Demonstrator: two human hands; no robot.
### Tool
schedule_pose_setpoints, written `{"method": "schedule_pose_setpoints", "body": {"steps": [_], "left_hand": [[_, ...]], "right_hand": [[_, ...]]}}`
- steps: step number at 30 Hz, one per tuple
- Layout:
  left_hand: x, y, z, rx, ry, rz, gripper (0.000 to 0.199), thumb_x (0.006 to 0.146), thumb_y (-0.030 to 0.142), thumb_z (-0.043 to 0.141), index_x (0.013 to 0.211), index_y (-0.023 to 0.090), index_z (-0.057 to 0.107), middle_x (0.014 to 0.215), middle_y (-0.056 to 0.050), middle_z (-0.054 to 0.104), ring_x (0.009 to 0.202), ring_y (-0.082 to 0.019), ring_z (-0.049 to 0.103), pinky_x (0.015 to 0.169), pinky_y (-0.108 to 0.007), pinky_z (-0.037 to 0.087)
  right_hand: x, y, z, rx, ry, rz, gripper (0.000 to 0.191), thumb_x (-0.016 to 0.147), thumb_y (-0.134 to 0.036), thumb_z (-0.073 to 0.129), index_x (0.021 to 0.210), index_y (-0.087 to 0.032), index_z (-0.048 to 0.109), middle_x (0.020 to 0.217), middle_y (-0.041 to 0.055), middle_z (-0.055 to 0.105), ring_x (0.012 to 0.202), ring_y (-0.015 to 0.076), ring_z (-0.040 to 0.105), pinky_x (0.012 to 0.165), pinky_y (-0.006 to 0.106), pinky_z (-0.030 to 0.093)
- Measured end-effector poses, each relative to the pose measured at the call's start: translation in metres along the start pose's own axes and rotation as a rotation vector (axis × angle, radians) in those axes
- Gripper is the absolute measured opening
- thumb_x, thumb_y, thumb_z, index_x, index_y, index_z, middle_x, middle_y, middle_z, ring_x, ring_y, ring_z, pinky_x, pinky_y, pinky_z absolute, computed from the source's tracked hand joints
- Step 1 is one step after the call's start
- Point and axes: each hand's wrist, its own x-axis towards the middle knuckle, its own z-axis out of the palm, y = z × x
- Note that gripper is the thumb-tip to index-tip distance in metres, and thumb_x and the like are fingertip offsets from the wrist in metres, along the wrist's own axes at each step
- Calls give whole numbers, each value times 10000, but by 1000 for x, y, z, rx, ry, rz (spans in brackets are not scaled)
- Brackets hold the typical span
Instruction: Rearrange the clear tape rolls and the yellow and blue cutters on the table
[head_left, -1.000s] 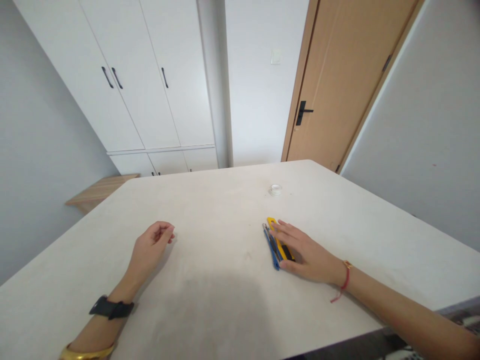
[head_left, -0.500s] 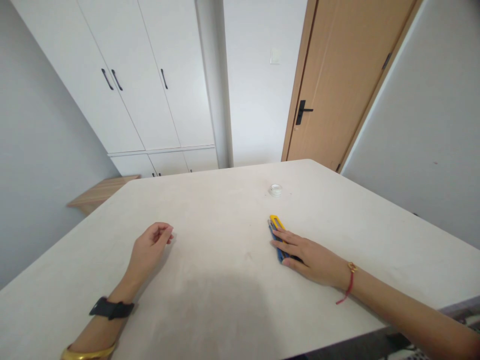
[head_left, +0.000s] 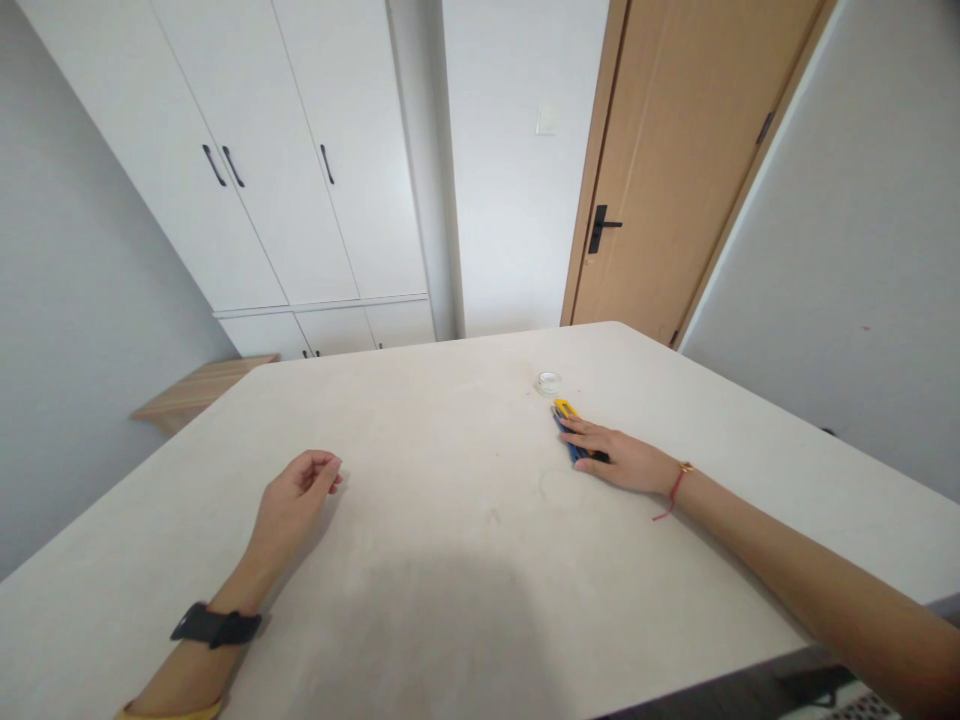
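A yellow tool [head_left: 565,407] like a box cutter and a blue tool [head_left: 568,437] with a metallic tip lie side by side on the right half of the table. Over both rests my right hand [head_left: 622,457], palm down, its fingers across them and its thumb at their near end; it partly covers them. Just beyond their tips sits a small clear round object [head_left: 549,382], like a roll of tape. My left hand [head_left: 296,500] lies on the left of the table, fingers curled in and thumb against them, with nothing visible in it.
The pale table [head_left: 420,430] has a faint ring mark near my right hand. Behind it stand a white cabinet [head_left: 277,200] and a wooden door [head_left: 675,150]. A wooden surface [head_left: 202,390] shows beyond the table's left edge.
My right hand has slid forward and slightly right along with the yellow and blue tools, closer to the clear round object. My left hand has stayed almost in place.
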Motion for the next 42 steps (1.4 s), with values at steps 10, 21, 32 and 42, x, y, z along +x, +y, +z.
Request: {"method": "schedule_pose_setpoints", "body": {"steps": [10,21,32,42], "left_hand": [[-1,2,0,16,-14,-4,314,697,543,558,726,231,579,575,11,626,575,-185,609,589,-288,494],[-1,2,0,33,-19,-8,315,708,541,556,745,229,583,590,10,630,588,-186,608,606,-290,492],[-1,1,-2,37,-27,-8,323,704,545,551,739,225,581,589,10,632,589,-185,607,603,-292,490],[0,-3,-1,-1,-20,-7,317,710,537,555,749,223,581,593,15,626,594,-183,607,612,-293,494]], "right_hand": [[3,0,7,-7,39,35,532,898,-493,529,1360,-229,527,1502,77,383,1392,286,334,1169,489,252],[5,-3,7,-30,39,39,558,894,-488,534,1383,-221,499,1511,93,367,1403,291,310,1167,498,245],[-8,2,-7,44,28,85,653,852,-518,588,1413,-209,459,1495,96,398,1392,318,327,1163,510,248],[-6,3,-1,16,79,108,610,831,-544,598,1348,-224,545,1437,96,486,1354,315,398,1140,488,316]]}}
